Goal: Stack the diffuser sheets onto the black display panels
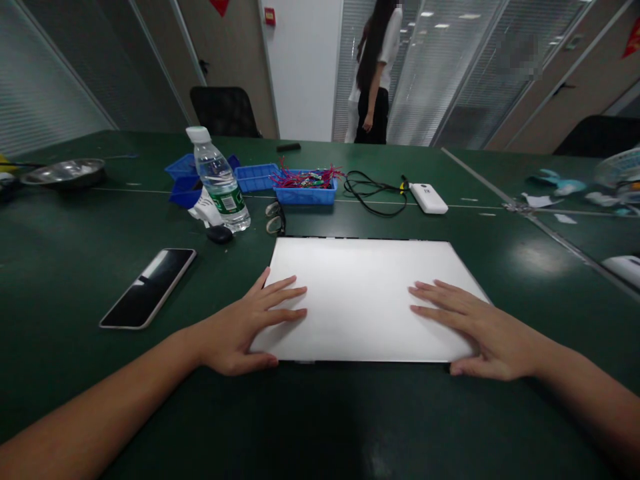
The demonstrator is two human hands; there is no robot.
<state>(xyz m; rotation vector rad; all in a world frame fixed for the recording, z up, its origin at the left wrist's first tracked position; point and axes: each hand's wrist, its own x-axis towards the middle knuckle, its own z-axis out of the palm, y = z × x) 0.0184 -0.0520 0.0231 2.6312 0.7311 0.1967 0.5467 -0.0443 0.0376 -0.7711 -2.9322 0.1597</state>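
A white flat board (367,297) lies on the green table (320,413) right in front of me. My left hand (247,327) rests flat on the board's near left corner, fingers stretched out and apart, thumb along the front edge. My right hand (473,327) lies flat on the near right corner in the same way, fingers extended toward the middle. Neither hand holds anything.
A black phone (149,287) lies to the left. Behind the board stand a water bottle (220,180), eyeglasses (275,219), blue bins (305,187) with coloured wires, a black cable (373,190) and a white device (429,198). A metal bowl (65,173) sits far left. A person (375,73) stands beyond the table.
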